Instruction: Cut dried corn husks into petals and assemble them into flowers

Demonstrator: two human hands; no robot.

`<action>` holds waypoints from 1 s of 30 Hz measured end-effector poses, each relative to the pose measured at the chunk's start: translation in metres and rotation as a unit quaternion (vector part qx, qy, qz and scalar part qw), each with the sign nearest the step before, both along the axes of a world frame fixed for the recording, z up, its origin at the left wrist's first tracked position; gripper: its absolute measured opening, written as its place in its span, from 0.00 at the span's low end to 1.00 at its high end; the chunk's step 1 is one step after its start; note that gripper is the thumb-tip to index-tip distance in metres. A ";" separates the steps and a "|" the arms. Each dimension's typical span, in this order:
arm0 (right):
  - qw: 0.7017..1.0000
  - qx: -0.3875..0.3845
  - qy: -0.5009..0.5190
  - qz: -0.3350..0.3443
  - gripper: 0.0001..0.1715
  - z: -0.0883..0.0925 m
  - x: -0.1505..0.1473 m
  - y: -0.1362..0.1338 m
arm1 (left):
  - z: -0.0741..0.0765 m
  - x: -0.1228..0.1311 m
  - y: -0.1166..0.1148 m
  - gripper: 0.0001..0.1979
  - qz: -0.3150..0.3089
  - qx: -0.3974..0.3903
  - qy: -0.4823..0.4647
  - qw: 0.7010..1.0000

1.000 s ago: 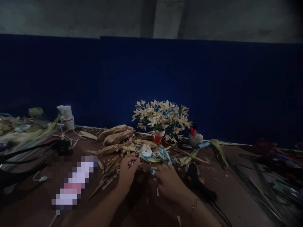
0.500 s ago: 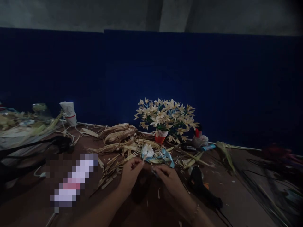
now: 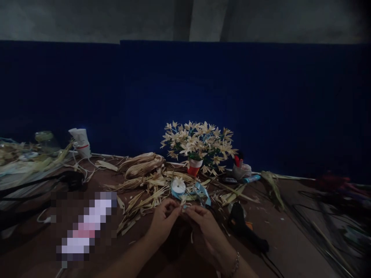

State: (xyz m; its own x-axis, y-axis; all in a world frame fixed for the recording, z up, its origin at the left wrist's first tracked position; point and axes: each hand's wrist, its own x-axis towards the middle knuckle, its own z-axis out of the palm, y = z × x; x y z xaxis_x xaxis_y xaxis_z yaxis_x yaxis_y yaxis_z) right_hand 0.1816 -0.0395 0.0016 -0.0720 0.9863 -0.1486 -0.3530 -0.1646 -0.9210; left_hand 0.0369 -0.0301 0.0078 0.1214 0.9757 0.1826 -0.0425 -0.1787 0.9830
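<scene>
My left hand [image 3: 164, 222] pinches a small pale piece of dried husk [image 3: 183, 200], its tip standing up above the fingers. Right beside it, my right hand [image 3: 205, 222] is closed in a pinch, its fingertips meeting the left ones. A tiny light-blue bit shows between the fingertips; whether it belongs to the husk piece, I cannot tell. Just beyond the hands lie a white spool [image 3: 178, 185] and a loop of light-blue ribbon [image 3: 203, 194]. Behind them stands a red-and-white cup [image 3: 194, 168] full of pale husk flowers [image 3: 199, 143].
Dried corn husks [image 3: 145, 166] spread left of the spool. A black glue gun [image 3: 246, 227] lies to the right, its cord running forward. A blurred-out white strip [image 3: 87, 227] lies at left. Cables, a small tub [image 3: 242, 170] and a blue wall [image 3: 185, 85] surround the work.
My hands have come together, so their fingertips now meet at the small pale piece. The whole view has shifted slightly; the things on the table look otherwise the same.
</scene>
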 end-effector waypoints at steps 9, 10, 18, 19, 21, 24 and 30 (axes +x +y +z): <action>0.921 0.227 -0.311 -0.062 0.12 0.012 -0.002 -0.008 | 0.001 0.000 0.001 0.09 0.007 -0.063 -0.042 0.997; 0.881 0.277 -0.375 -0.075 0.12 0.016 -0.002 -0.010 | 0.000 0.000 0.001 0.09 0.009 -0.065 -0.044 0.997; 0.713 0.389 -0.573 -0.111 0.07 0.021 -0.006 -0.013 | 0.000 0.001 -0.001 0.10 -0.009 -0.104 -0.076 0.992; 0.722 0.385 -0.564 -0.111 0.07 0.021 -0.005 -0.012 | 0.002 0.001 -0.002 0.10 -0.010 -0.112 -0.088 0.990; 0.754 0.367 -0.531 -0.119 0.06 0.021 -0.003 -0.012 | 0.006 0.001 -0.003 0.10 -0.012 -0.127 -0.114 0.985; 0.814 0.319 -0.465 -0.140 0.04 0.024 0.001 -0.013 | 0.009 0.002 -0.003 0.11 -0.022 -0.148 -0.141 0.979; 0.851 0.334 -0.379 -0.145 0.02 0.029 0.003 -0.019 | 0.004 0.002 0.001 0.11 -0.033 -0.147 -0.134 0.979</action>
State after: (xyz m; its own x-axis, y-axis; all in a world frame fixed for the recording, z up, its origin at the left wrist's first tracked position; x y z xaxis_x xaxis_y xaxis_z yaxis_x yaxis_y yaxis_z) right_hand 0.1849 -0.0585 0.0309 0.0548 0.8293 0.5560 0.4481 0.4772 -0.7559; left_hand 0.0394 -0.0287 0.0118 0.1731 0.9823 -0.0715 -0.3084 0.1230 0.9433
